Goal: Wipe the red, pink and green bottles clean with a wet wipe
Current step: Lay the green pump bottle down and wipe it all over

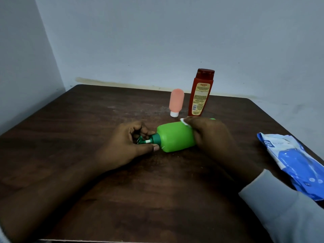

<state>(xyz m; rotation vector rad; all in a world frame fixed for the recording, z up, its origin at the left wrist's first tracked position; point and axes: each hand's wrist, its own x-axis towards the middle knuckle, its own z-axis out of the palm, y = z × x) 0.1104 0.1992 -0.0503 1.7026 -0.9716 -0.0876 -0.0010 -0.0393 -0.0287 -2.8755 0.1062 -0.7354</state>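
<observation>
— Where's the green bottle (175, 136)?
— On its side on the table (87, 120), pump to the left. The left hand (128, 146) pinches the pump neck; the right hand (210, 134) is closed over the bottle's base, pressing a white wipe (184, 122) on it.
— The others?
— The pink bottle (176, 101) and red bottle (200, 93) stand just behind; the wipes pack (294, 162) lies right.

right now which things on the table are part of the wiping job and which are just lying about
In the job: green bottle, wet wipe, pink bottle, red bottle, wipes pack.
Lying about: nothing else on the table.
</observation>
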